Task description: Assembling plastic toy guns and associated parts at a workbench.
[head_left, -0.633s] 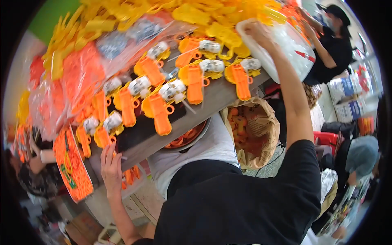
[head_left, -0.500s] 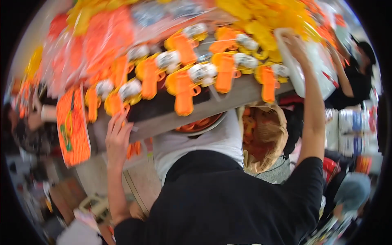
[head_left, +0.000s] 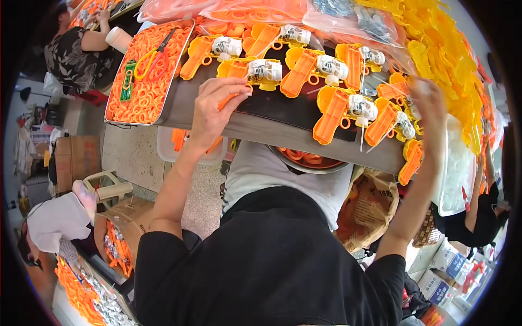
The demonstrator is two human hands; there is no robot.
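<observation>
1. Left hand (head_left: 213, 108): fingers curl close over an orange-and-yellow toy gun (head_left: 265, 71); whether clamped, cannot tell.
2. Right hand (head_left: 428, 104): blurred; finger state unclear.
3. Toy gun, on the worktop (head_left: 184, 104): probably light, stiff plastic; best held by its orange handle (head_left: 233, 68).
</observation>
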